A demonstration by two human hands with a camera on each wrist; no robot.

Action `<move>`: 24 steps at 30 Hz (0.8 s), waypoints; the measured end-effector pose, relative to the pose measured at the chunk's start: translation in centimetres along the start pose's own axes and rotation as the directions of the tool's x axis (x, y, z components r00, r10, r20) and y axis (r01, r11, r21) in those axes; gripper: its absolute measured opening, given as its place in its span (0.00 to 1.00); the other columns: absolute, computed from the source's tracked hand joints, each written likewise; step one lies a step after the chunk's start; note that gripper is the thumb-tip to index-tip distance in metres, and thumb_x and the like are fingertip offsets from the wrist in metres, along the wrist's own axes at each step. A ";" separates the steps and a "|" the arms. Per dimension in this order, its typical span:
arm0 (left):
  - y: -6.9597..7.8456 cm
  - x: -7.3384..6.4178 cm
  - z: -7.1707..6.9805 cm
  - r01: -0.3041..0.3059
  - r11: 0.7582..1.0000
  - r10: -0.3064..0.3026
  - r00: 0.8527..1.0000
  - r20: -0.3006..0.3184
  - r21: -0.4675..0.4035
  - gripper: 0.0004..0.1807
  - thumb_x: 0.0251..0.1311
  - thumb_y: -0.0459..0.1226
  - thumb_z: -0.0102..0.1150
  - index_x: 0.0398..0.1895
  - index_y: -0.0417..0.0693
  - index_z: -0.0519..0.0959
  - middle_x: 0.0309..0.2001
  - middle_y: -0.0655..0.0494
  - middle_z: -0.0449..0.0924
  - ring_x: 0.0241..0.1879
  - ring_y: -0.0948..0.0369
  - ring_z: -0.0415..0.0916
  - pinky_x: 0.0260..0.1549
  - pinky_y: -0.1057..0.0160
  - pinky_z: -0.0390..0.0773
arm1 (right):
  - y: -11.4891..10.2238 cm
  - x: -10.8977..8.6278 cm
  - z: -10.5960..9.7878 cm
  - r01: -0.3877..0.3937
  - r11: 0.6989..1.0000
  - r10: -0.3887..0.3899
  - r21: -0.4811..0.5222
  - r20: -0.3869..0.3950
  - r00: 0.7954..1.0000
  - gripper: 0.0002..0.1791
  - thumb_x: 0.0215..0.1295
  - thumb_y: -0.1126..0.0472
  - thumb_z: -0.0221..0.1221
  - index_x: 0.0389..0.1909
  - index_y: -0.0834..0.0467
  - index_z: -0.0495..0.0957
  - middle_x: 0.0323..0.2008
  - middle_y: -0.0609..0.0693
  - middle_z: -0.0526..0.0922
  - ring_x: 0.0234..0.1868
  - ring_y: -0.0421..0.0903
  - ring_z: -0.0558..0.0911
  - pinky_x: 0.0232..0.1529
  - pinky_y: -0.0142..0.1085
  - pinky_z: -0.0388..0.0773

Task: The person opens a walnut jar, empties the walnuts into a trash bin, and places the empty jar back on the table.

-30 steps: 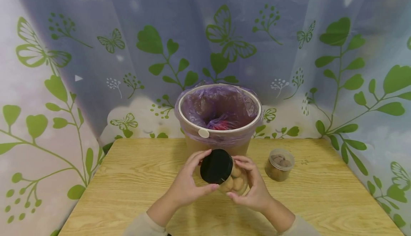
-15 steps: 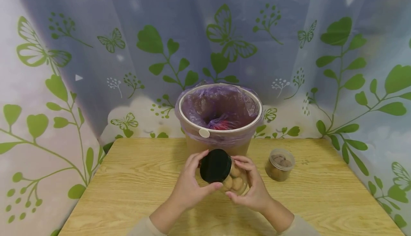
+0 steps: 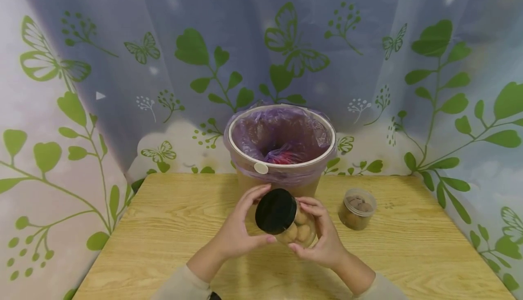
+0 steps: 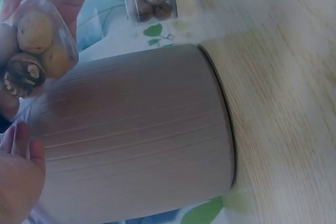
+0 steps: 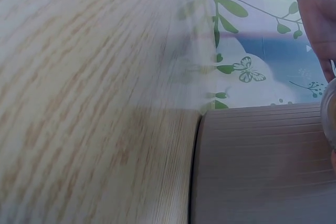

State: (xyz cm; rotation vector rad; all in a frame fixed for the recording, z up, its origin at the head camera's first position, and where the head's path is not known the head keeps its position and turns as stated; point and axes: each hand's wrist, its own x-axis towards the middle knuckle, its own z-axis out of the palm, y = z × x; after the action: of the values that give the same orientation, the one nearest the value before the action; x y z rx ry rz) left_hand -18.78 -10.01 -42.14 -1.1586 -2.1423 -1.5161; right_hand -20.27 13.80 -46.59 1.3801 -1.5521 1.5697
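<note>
A clear jar (image 3: pixel 300 234) with a black lid (image 3: pixel 276 211) is held tilted in front of the bin. Walnuts fill the jar, and one in the left wrist view looks cracked, its inside showing. My left hand (image 3: pixel 234 236) grips the lid, fingers on its far edge and thumb at the near one. Around the jar's body curl the fingers and thumb of my right hand (image 3: pixel 327 238). Only the jar's edge (image 5: pixel 330 114) comes into the right wrist view, at the far right.
A beige bin (image 3: pixel 278 183) with a purple bag (image 3: pixel 300 130) inside stands behind the hands; something red lies in it. To the right, on the wooden table (image 3: pixel 171 236), is a small lidless jar (image 3: pixel 354 218) of brown walnuts. A patterned curtain (image 3: pixel 229 27) surrounds the table.
Over the last half second my left thumb has shifted slightly left at the lid's near edge, and the left fingers have spread further over its top. The right hand keeps its hold.
</note>
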 end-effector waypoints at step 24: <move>1.8 0.1 0.6 0.116 0.986 -0.112 0.993 -0.039 0.120 0.48 0.54 0.58 0.71 0.74 0.48 0.65 0.65 0.56 0.68 0.65 0.55 0.67 0.62 0.44 0.70 | -1.0 0.8 0.5 0.034 0.999 -0.035 0.021 0.033 0.999 0.40 0.56 0.62 0.72 0.58 0.82 0.60 0.62 0.71 0.66 0.68 0.52 0.67 0.66 0.35 0.68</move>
State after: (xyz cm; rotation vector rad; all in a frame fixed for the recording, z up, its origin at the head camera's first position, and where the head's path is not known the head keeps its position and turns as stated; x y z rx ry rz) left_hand -17.37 -9.19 -41.12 -0.9793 -2.2799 -1.4159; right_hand -19.56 13.31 -45.54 1.4432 -1.5278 1.5532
